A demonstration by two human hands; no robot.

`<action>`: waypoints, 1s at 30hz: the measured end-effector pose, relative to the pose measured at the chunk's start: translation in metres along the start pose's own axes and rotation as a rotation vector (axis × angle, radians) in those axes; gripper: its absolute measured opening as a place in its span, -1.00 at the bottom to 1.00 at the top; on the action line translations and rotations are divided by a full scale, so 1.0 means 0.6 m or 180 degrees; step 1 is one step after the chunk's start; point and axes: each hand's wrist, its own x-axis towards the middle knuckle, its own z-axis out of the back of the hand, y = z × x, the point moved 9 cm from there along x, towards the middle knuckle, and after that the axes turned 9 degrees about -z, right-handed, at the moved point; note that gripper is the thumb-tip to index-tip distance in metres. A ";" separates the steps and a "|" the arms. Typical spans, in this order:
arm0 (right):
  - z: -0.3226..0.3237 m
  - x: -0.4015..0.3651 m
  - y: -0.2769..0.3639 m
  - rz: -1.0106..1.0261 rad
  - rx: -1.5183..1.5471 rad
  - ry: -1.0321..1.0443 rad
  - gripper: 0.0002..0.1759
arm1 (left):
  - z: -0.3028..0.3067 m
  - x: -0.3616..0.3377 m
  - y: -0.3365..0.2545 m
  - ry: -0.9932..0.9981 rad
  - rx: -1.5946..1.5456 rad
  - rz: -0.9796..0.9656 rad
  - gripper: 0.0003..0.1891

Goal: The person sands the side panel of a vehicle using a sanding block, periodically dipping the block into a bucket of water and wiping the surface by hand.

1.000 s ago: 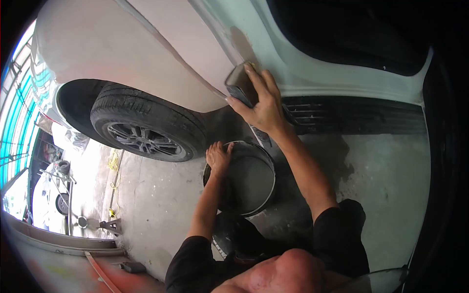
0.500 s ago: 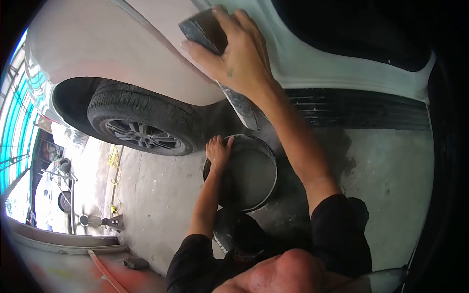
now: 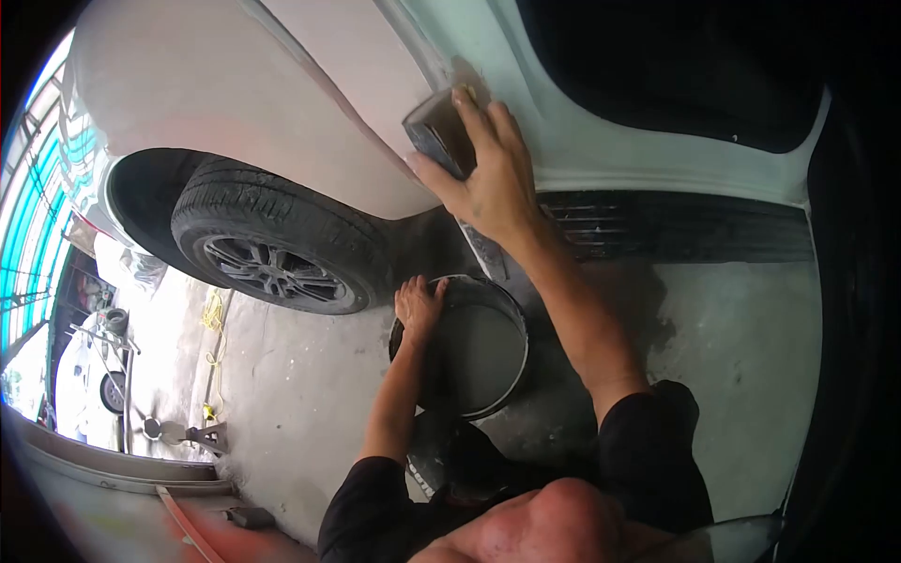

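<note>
My right hand (image 3: 497, 178) grips a dark, flat-sided block (image 3: 441, 136) between thumb and fingers, pressed against the edge of the pale car body panel (image 3: 347, 47). Lower down, my left hand (image 3: 419, 306) rests on the rim of a round black bucket (image 3: 523, 352), fingers curled over its upper left edge. Grey, cloudy liquid (image 3: 483, 347) fills part of this bucket. Whether the left hand also holds something inside the rim cannot be seen.
A car wheel (image 3: 272, 244) stands left of the bucket. Behind my right forearm runs a black ribbed side step (image 3: 694, 230). On the concrete floor (image 3: 310, 385) lie yellow rope (image 3: 215, 314) and a jack stand (image 3: 206, 435). A reddish panel edge (image 3: 122, 474) crosses the lower left.
My right hand has moved down and to the right along the panel with the block. My left hand has stayed on the bucket's rim. The view has shifted slightly.
</note>
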 end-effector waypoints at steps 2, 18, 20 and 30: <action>-0.002 -0.005 0.001 0.0004 -0.0029 -0.0062 -0.08 | -0.002 -0.001 0.002 -0.0041 0.0004 0.0003 -0.44; -0.017 0.067 0.046 -0.0157 -0.0321 0.0219 -0.02 | -0.005 -0.002 0.004 0.0051 0.0050 0.0110 -0.46; -0.010 0.004 0.016 0.0013 -0.0251 0.0007 -0.06 | 0.004 -0.002 0.002 0.0024 -0.0012 0.0118 -0.47; -0.008 0.014 0.018 0.0007 -0.0235 -0.0118 -0.05 | -0.006 0.000 0.004 0.0187 0.0039 0.0109 -0.46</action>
